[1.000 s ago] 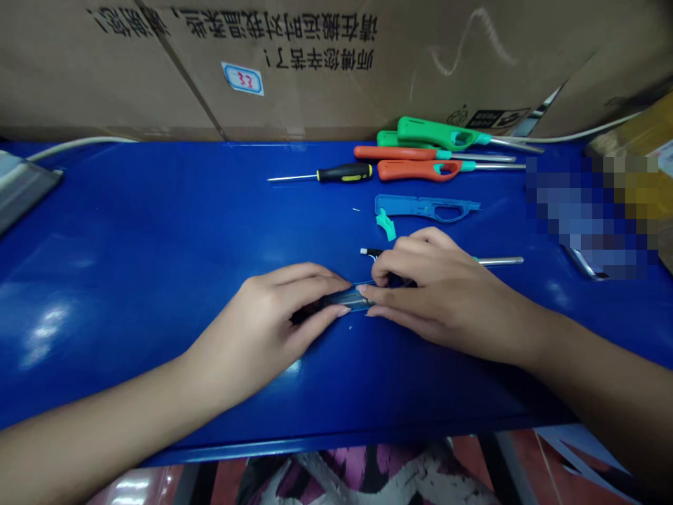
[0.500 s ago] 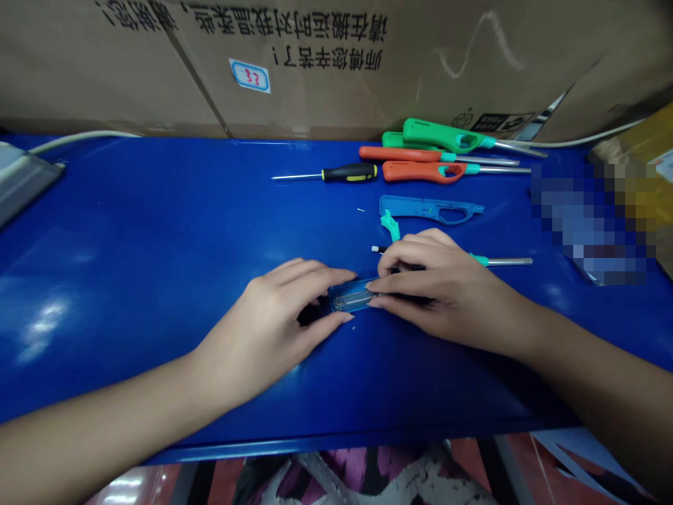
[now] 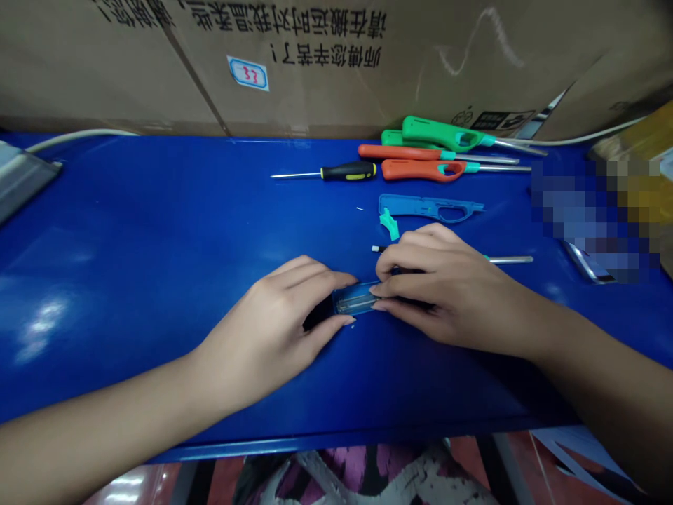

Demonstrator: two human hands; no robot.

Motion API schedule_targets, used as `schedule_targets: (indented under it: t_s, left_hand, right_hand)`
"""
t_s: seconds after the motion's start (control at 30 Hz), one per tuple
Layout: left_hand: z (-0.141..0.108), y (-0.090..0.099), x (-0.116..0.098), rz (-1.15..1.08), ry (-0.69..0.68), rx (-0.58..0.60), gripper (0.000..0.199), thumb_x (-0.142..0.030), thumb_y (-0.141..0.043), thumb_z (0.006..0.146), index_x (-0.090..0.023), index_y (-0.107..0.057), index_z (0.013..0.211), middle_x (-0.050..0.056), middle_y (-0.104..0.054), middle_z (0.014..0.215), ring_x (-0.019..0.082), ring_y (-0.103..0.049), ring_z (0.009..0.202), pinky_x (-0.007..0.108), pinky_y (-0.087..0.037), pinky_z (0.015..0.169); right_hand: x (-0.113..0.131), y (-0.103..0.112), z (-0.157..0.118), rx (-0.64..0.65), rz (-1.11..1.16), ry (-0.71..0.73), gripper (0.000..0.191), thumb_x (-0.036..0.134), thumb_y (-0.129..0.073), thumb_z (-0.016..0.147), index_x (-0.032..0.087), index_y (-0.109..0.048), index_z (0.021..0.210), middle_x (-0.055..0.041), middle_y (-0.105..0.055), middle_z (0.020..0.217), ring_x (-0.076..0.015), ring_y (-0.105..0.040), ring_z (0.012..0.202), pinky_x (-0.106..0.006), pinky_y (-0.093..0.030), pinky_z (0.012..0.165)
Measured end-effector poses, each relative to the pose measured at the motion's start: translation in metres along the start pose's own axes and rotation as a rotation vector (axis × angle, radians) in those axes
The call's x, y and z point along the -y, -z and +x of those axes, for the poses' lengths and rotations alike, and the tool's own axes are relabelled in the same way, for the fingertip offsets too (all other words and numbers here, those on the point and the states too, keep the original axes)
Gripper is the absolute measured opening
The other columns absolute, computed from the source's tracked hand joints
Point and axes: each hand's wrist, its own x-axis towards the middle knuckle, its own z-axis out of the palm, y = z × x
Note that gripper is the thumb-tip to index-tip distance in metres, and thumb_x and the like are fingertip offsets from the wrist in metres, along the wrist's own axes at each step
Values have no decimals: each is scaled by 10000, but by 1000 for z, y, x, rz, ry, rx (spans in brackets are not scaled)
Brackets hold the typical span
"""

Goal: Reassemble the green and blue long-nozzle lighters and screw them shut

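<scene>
A small clear blue plastic part (image 3: pixel 356 299) lies on the blue table (image 3: pixel 158 245), pinched between both hands. My left hand (image 3: pixel 284 315) grips its left end with thumb and fingers. My right hand (image 3: pixel 436 287) holds its right end and covers the rest. A thin metal rod (image 3: pixel 509 259) with a teal collar sticks out to the right from under my right hand, and a white-tipped black end (image 3: pixel 376 249) shows on its left.
Beyond the hands lie a blue lighter shell half (image 3: pixel 428 207), a small teal piece (image 3: pixel 390 224), two orange lighters (image 3: pixel 420 170), green lighters (image 3: pixel 446 133) and a black-and-yellow screwdriver (image 3: pixel 341 172). Cardboard boxes (image 3: pixel 336 63) line the back. A grey object (image 3: pixel 21 179) sits far left.
My left fingers have slid back off the clear blue part, so more of its left end shows. My right hand has kept its grip.
</scene>
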Motion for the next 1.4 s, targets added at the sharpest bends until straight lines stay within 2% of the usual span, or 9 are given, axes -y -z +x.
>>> schedule_targets:
  t_s: [0.2, 0.5, 0.73, 1.07, 1.4]
  left_hand:
    - [0, 0, -1, -18, 7, 12, 274, -205, -692, 923, -154, -659, 1191, 48, -699, 1077, 162, -639, 1003, 276, -516, 901]
    - [1, -4, 1, -55, 1, -30, 291, -237, -716, 917, -153, -658, 1189, 49, -706, 1056, 165, -640, 983, 291, -520, 889]
    - [1, -2, -1, -72, 43, 1, 284, -209, -696, 920, -176, -657, 1200, 43, -700, 1064, 177, -628, 987, 307, -521, 873]
    - [1, -3, 0, -79, 52, -11, 287, -234, -719, 913, -176, -670, 1190, 37, -707, 1065, 167, -639, 982, 294, -522, 883]
    - [2, -3, -1, -79, 54, -6, 261, -226, -696, 927, -182, -669, 1183, 47, -709, 1065, 176, -641, 978, 312, -529, 868]
  right_hand:
    - [0, 4, 0, 2, -34, 27, 214, 257, -565, 994, 187, -748, 908, -32, -670, 944, -197, -560, 862, -411, -372, 857]
    - [-2, -10, -1, -88, 146, -74, 118, 308, -669, 942, 207, -726, 960, -36, -658, 1003, -187, -603, 942, -389, -365, 901]
    - [4, -8, 0, -65, 111, -95, 145, 299, -639, 962, 209, -708, 871, -36, -653, 986, -182, -562, 899, -384, -355, 874]
    - [4, -12, 1, -98, 218, -140, 119, 254, -676, 936, 188, -710, 843, -19, -648, 949, -168, -588, 892, -380, -349, 891]
    - [5, -12, 2, -94, 216, -143, 122, 261, -666, 944, 198, -709, 849, -25, -656, 954, -174, -590, 894, -382, -342, 900]
